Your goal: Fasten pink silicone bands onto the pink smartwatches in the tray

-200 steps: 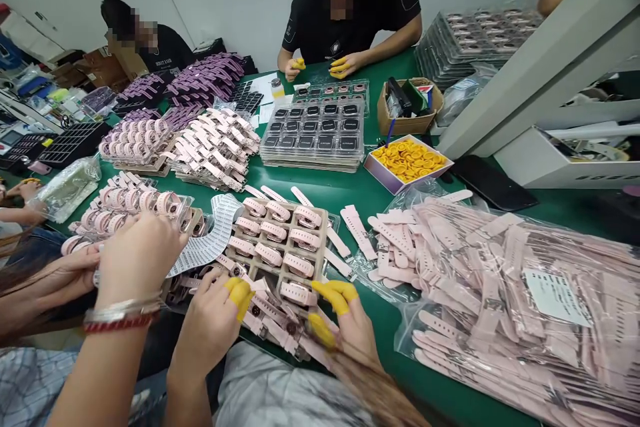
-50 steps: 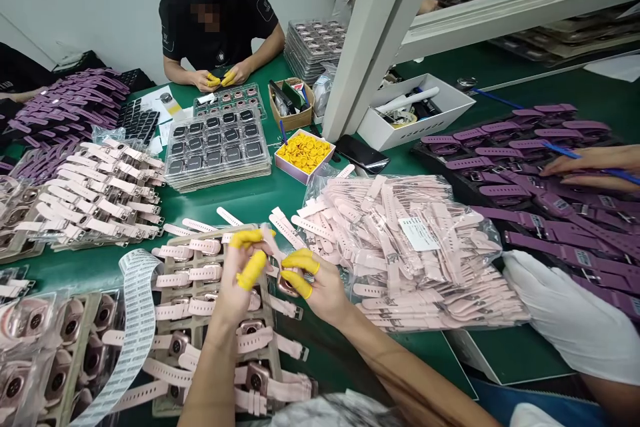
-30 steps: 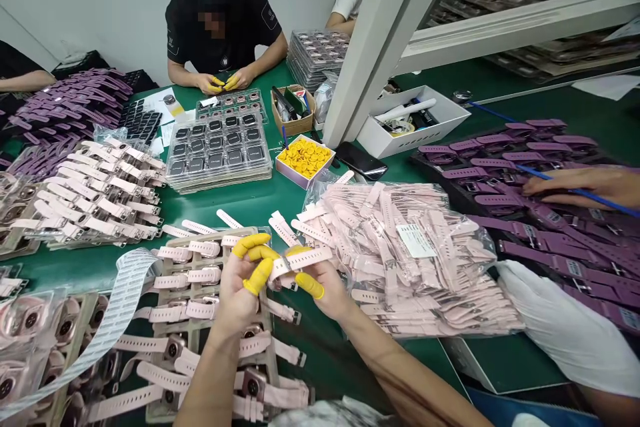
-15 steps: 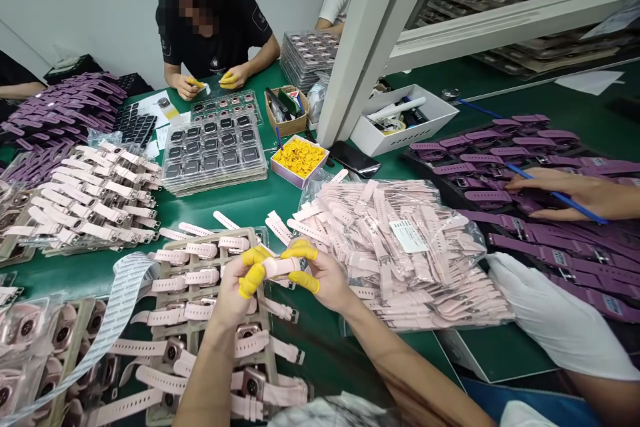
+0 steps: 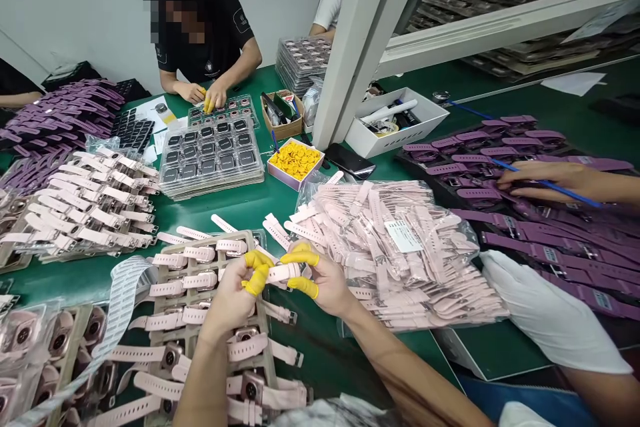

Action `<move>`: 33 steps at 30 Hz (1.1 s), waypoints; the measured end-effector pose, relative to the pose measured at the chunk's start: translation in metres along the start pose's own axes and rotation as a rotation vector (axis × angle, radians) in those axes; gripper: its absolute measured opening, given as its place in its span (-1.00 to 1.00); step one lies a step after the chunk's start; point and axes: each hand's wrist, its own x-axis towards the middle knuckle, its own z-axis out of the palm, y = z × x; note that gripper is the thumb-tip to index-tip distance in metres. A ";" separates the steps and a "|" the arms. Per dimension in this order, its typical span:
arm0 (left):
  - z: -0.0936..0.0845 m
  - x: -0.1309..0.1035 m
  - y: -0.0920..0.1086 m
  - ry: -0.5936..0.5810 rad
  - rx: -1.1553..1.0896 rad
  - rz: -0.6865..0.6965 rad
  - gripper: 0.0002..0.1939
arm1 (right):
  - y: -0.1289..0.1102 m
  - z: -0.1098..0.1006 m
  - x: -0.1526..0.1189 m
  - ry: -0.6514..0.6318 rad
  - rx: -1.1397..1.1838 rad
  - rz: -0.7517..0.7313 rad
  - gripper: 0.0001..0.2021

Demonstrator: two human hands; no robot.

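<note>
Yellow finger cots cover the thumb and finger tips of both my hands. Between them is a pale pink watch strap [image 5: 284, 273], curved into a loop. My left hand [image 5: 239, 287] pinches its left end, and my right hand [image 5: 323, 278] holds the right end, where a bit of metal shows; whether a watch case is attached is hidden. Below my hands lies a beige tray [image 5: 213, 243] with several pink-strapped smartwatches in rows. Right of my hands, a clear plastic bag [image 5: 400, 240] is full of loose pink straps and carries a white label.
A box of yellow finger cots [image 5: 295, 161] stands ahead, beside a phone [image 5: 351, 161]. Stacked clear trays of watch cases [image 5: 210, 157] and piled pink straps [image 5: 90, 197] lie left. A co-worker's gloved hand [image 5: 530, 300] and bare hand with a blue pen [image 5: 545, 181] are at the right.
My right fingers have spread slightly and the strap's holed side now faces up. The co-worker opposite has brought both hands together over a tray. The view has shifted slightly.
</note>
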 end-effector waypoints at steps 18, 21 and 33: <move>0.003 -0.001 -0.001 -0.043 0.269 0.075 -0.69 | -0.004 -0.004 -0.002 -0.060 0.012 0.063 -0.74; 0.006 0.000 0.001 -0.030 0.256 0.077 -0.68 | -0.006 -0.006 0.001 -0.095 -0.045 0.072 -0.76; 0.016 -0.004 0.000 -0.101 -0.303 -0.237 -0.51 | -0.013 -0.002 -0.005 -0.129 0.399 0.231 -0.74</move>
